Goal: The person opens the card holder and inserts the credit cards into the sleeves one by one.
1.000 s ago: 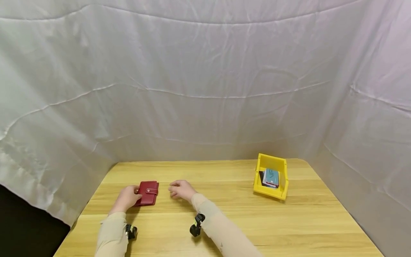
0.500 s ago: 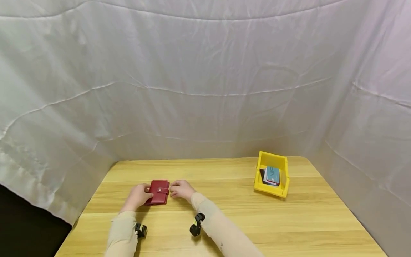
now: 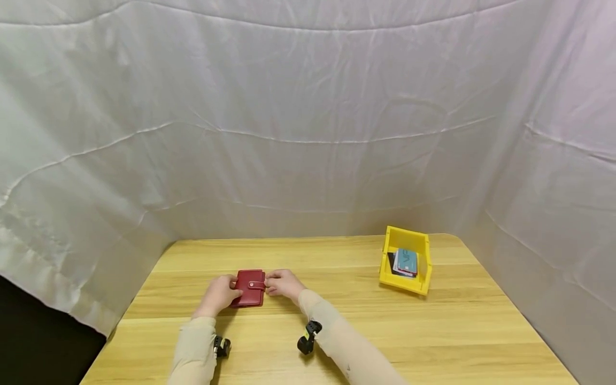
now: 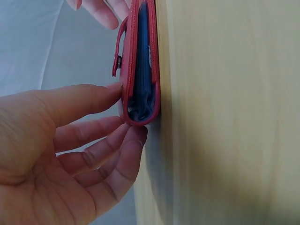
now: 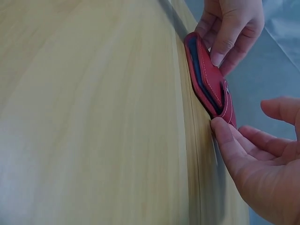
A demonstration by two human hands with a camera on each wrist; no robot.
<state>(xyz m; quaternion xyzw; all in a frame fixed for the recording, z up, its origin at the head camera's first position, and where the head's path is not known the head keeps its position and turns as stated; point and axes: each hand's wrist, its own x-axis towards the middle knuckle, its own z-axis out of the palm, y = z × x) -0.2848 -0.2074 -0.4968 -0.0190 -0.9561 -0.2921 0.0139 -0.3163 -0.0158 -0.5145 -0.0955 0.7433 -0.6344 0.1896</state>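
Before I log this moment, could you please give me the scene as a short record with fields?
Main item: red wallet, lying closed on the wooden table
Strap: strap with a stud, across the wallet's open side; fastening unclear
Left hand: left hand holds the wallet's spine side, thumb on the cover
Right hand: right hand at the strap side; no grip seen
Container: yellow bin, far right of the table
Bin contents: several cards, a teal one on top
Backdrop: pale fabric
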